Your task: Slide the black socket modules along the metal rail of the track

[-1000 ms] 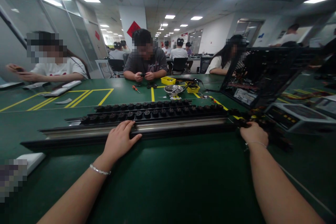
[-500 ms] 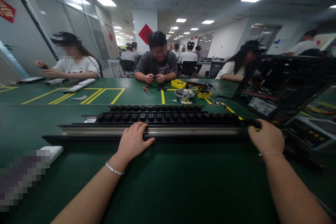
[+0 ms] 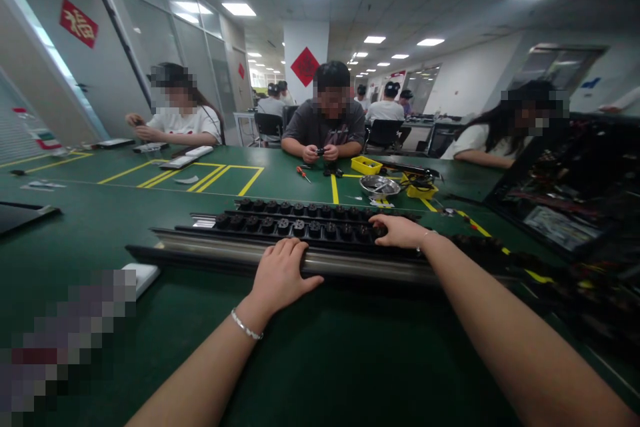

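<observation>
A long dark metal rail (image 3: pixel 210 255) with a shiny trough lies across the green table in front of me. My left hand (image 3: pixel 281 275) lies on it, fingers over its far edge and thumb stretched out to the right. Just behind the rail run two rows of round black sockets (image 3: pixel 299 227) in long black strips. At the right part of the nearer row, my right hand (image 3: pixel 397 230) has its thumb and fingertips closed around a black socket; the fingers partly hide it. Several more dark parts (image 3: pixel 475 243) continue to the right, blurred.
An open black computer case (image 3: pixel 565 193) stands at the right. Beyond the rows are a metal bowl (image 3: pixel 380 185), a yellow tray (image 3: pixel 367 165) and an orange screwdriver (image 3: pixel 303 174). Co-workers sit across the table. A white-ended, pixelated object (image 3: pixel 143 275) lies at the left.
My right hand has moved left from the rail's right end to the nearer socket row. My left hand stays on the rail. The view has turned slightly right to left, shifting everything rightward.
</observation>
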Demonstrator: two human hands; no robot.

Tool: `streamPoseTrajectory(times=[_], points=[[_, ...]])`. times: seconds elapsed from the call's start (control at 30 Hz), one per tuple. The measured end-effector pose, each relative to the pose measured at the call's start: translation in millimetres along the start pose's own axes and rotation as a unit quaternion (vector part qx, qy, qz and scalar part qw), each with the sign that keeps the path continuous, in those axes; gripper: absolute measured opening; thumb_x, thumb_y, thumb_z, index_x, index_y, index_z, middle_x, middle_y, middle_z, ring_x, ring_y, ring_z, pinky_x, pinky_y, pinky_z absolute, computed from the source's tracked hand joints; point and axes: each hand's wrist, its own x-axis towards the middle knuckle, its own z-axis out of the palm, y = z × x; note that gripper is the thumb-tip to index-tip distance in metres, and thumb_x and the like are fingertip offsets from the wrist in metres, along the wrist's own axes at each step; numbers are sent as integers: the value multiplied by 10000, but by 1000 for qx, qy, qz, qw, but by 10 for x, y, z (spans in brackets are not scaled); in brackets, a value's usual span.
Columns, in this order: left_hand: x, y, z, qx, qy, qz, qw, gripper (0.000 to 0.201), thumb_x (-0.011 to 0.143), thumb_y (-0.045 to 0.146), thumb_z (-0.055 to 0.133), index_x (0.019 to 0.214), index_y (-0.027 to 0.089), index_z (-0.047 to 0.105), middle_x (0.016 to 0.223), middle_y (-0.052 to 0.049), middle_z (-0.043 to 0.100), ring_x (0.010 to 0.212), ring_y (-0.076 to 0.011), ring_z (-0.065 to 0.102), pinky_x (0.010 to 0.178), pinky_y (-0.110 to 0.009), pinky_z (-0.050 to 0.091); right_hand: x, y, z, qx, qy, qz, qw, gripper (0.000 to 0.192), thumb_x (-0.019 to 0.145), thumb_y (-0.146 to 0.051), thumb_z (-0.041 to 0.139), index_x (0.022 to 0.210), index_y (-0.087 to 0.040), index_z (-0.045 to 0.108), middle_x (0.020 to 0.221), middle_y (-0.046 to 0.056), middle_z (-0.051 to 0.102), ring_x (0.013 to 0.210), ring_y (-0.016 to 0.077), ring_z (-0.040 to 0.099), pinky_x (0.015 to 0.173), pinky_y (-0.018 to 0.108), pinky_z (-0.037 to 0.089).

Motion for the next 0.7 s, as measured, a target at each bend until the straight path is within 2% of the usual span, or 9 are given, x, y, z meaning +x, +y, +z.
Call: streamPoseTrajectory(times=[0.07,0.17,0.27,0.4,0.7], points=[[-4,7,-10,-2,5,-3,1000,620,698,565,658,1185,206,524,1217,-107,569,1166,-302,476,959,-448,366,70,-9,-2,-1,-44,-15,999,687,640,-317,670,1292,-176,506,1188,82,626,1052,219,596,927,315,449],[-16,27,-14,-9,8,5,1000,635,685,549,681,1192,203,521,1213,-103,574,1154,-292,484,981,-444,345,138,-56,32,-34,-75,-35,996,807,581,-347,710,1330,-159,476,1253,113,588,1092,254,576,947,340,436],[-34,76,7,-10,4,31,999,639,704,508,683,1239,213,497,1273,-95,550,1221,-293,439,1032,-460,290,192,-113,102,-70,-63,-43,995,842,541,-390,734,1317,-169,495,1246,128,591,1084,290,580,924,372,450],[-55,160,54,3,-9,50,999,640,743,439,674,1304,235,444,1339,-72,516,1241,-271,431,1078,-484,221,227,-136,157,-111,-43,-51,992,790,574,-491,694,1285,-190,527,1210,121,613,1064,310,589,893,405,462],[-42,184,62,27,-31,48,998,638,791,495,617,1338,241,408,1386,-51,484,1253,-248,420,1023,-432,313,226,-150,128,-125,-37,-63,989,790,592,-528,662,1286,-170,537,1232,123,602,1081,312,579,904,401,453]])
